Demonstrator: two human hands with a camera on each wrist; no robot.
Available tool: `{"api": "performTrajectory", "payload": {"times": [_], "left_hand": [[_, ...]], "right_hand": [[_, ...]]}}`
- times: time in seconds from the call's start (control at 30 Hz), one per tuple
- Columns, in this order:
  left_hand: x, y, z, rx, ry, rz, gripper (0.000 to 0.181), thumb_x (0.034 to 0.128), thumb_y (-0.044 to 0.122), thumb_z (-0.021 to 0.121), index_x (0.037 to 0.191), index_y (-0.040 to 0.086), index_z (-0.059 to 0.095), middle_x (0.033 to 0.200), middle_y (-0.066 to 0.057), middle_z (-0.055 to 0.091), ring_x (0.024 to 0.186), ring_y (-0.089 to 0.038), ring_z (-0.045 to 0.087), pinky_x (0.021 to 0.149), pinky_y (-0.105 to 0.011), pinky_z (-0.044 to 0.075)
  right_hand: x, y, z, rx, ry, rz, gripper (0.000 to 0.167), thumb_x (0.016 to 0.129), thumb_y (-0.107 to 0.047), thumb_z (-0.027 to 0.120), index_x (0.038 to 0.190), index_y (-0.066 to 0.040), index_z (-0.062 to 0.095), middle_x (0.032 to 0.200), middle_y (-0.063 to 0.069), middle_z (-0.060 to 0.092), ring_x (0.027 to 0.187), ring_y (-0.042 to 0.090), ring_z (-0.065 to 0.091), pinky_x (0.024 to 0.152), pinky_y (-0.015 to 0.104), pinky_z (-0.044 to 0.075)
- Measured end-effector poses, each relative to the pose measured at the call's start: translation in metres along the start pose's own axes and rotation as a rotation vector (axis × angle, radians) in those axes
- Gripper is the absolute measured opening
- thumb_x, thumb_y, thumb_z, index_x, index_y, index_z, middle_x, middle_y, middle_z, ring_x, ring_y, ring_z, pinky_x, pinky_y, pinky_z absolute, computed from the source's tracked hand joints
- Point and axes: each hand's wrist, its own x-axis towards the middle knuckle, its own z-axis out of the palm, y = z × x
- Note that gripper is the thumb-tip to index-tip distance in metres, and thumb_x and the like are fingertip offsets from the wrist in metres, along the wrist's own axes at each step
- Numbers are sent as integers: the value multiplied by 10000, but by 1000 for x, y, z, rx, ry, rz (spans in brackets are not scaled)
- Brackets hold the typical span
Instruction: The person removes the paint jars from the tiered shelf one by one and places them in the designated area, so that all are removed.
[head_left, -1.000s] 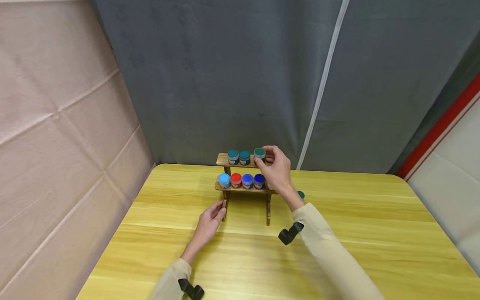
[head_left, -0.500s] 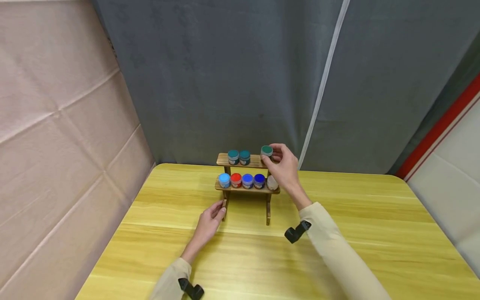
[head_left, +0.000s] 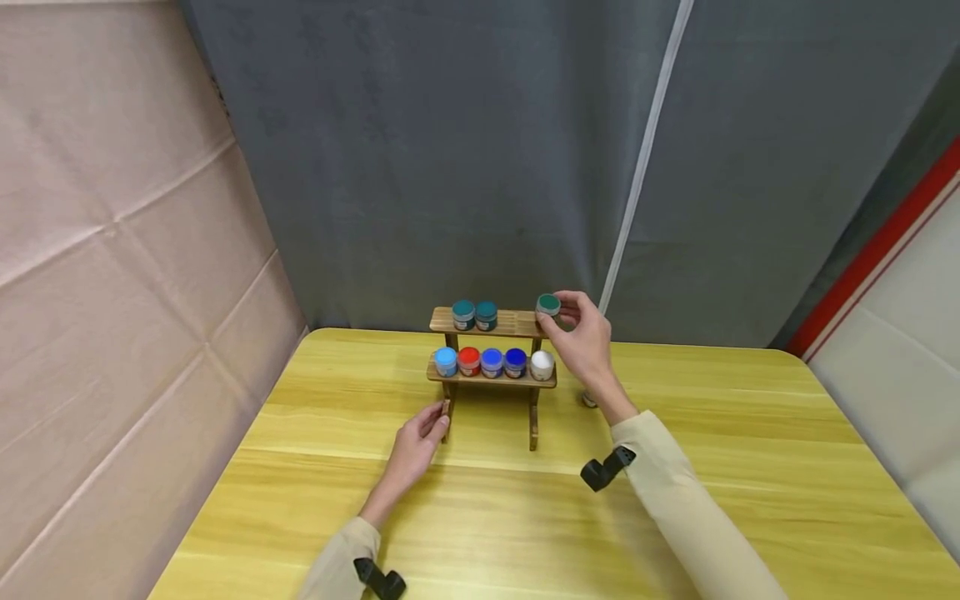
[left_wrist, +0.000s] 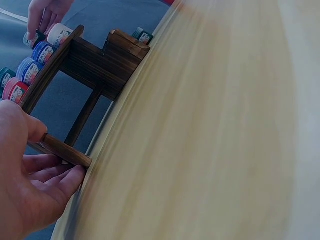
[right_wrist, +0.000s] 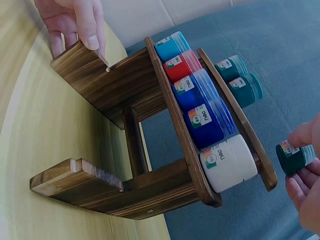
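Note:
A two-tier wooden rack (head_left: 491,379) stands on the table. My left hand (head_left: 412,446) grips the foot of its left leg, thumb and fingers around the wood (left_wrist: 65,150). With my right hand (head_left: 587,337) I pinch a dark green paint jar (head_left: 548,305) at the right end of the upper shelf; in the right wrist view the jar (right_wrist: 295,156) is apart from the shelf. Two teal jars (head_left: 475,316) sit on the upper shelf's left part. The lower shelf bears a row of light blue, red, blue, dark blue (head_left: 515,362) and white (head_left: 542,365) jars.
Another jar (head_left: 589,400) stands on the table right of the rack, partly hidden by my right wrist. The yellow wooden table (head_left: 712,467) extends to both sides. A grey curtain (head_left: 450,167) hangs behind it, and a pale cloth wall (head_left: 135,292) is on the left.
My right hand has moved right with the green jar, from the upper shelf's middle to its right end, uncovering the white jar. The left hand stays on the rack's leg.

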Motion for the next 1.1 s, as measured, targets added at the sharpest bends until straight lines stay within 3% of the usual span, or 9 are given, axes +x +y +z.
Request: {"api": "performTrajectory", "payload": {"times": [0.47, 1.1], "left_hand": [[-2, -2, 0, 13, 8, 10, 483, 1060, 220, 539, 1465, -38, 488, 1435, -265, 560, 1331, -412, 554, 1095, -474, 507], [0, 0, 0, 22, 6, 14, 470, 1056, 188, 539, 1461, -45, 490, 1431, -263, 564, 1321, -406, 565, 1090, -467, 511]], "right_hand": [[-3, 6, -9, -26, 23, 13, 377, 924, -164, 741, 1245, -14, 612, 1200, 173, 677, 1102, 308, 667, 1013, 426, 573], [-8, 15, -22, -41, 40, 89, 395, 932, -183, 739, 1266, -22, 602, 1203, 179, 658, 1117, 324, 644, 1034, 481, 547]]}}
